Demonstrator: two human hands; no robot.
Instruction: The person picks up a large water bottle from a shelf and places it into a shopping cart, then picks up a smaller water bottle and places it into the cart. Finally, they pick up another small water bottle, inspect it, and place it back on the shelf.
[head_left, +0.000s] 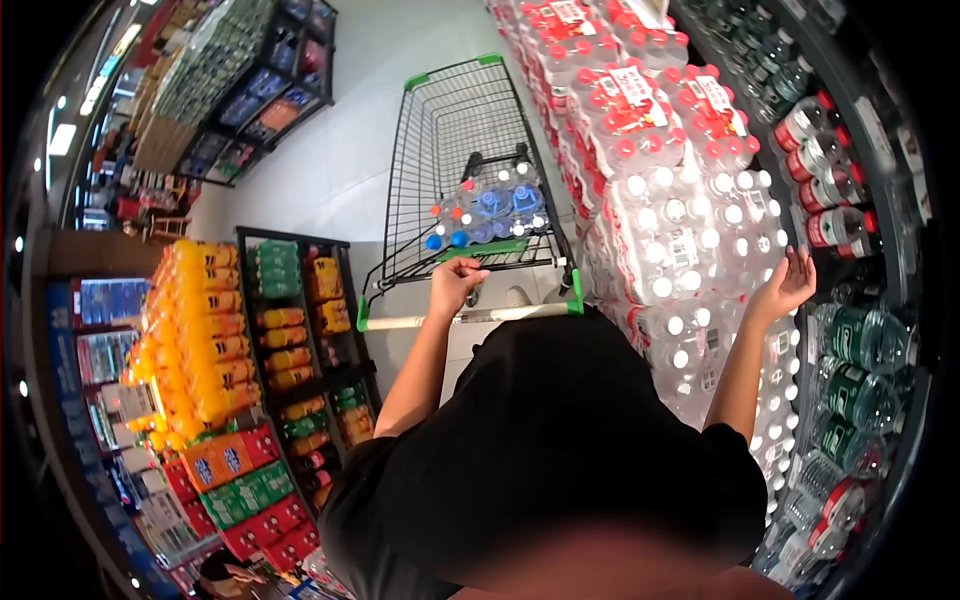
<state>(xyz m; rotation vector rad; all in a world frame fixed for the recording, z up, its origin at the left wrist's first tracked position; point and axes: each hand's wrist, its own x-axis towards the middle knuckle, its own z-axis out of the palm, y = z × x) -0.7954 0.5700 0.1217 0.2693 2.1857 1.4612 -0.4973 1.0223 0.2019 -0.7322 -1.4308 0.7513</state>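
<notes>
Bright, cool-white light falls over the glossy pale grey floor tiles (370, 130), leaving soft reflections, and glints on the clear plastic-wrapped bottle packs with white caps (680, 225). Small white ceiling lights glare at the far left. The round wide-angle view bends the shelves at its edges and fades to black corners. A pinkish blur, possibly something very near the lens, smears the bottom; the middle is fairly sharp.

The shopping cart (450, 180) stands in the aisle (350, 130), with bottles (490, 205) on its bottom by the edge nearest the handle (470, 317). Right of the cart, bottle packs (660, 200) lie stacked in a row; beyond their right edge, a shelf (905, 270) holds more bottles. On the left, near the handle, stand a drink stack (210, 330) and a rack (300, 235).
</notes>
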